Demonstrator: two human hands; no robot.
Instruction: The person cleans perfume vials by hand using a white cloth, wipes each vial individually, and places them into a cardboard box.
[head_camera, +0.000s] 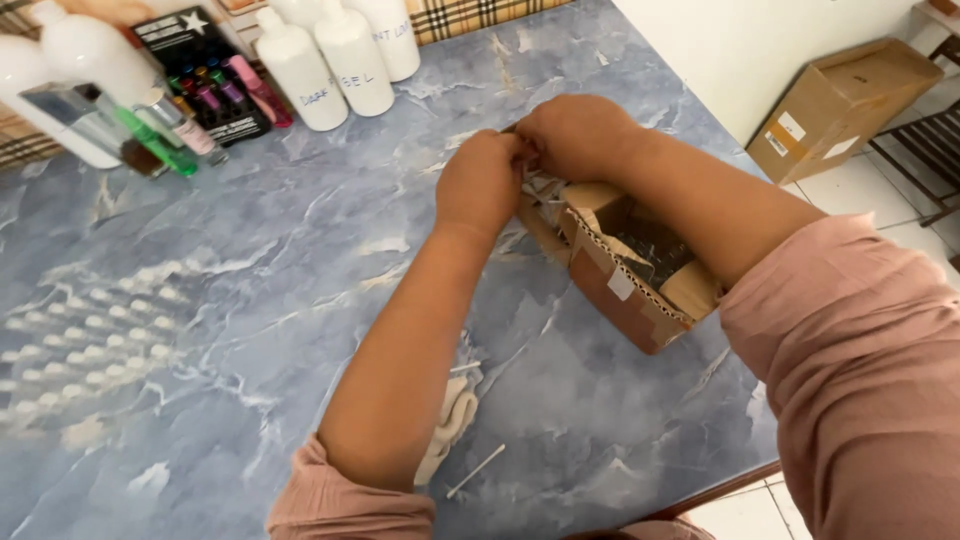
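Cardboard box (625, 275) sits open on the marbled table (250, 300), below the white bottles (345, 60). Left hand (482, 182) and right hand (575, 135) pinch closed on something small at its far rim; short, steady pulls seem safest.

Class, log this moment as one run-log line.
left hand: at box edge | right hand: at box edge | box: open, on table

Open tabletop (180, 300) is left on the near left side; the far edge is blocked by white bottles (340, 60).
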